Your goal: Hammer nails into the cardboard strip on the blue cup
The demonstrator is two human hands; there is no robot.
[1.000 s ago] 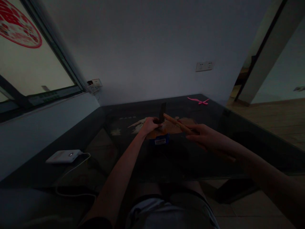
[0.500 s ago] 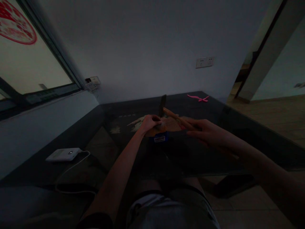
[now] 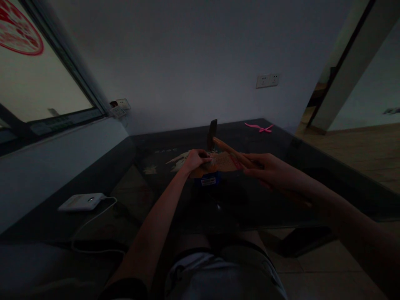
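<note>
My right hand (image 3: 265, 168) is wrapped round the wooden handle of a hammer (image 3: 231, 151). Its dark head (image 3: 212, 132) is up, just beyond my left fingers. My left hand (image 3: 196, 159) is closed in a pinch over a piece of brown cardboard (image 3: 225, 162) with print on it; whatever is between the fingertips is too small and dark to name. Under the cardboard sits a blue box (image 3: 208, 180) with a white label. Pale torn scraps (image 3: 178, 161) lie on the dark table just past my left hand.
On the dark glossy table (image 3: 150, 146), a white power bank (image 3: 81, 202) with a white cable lies at the left. A pink ribbon-like item (image 3: 263, 128) lies at the far right corner. Behind the table stands a wall with sockets (image 3: 267, 81).
The hammer head is slightly higher and more clear of my left hand. My left hand keeps its pinch over the cardboard. The whole view has shifted a little.
</note>
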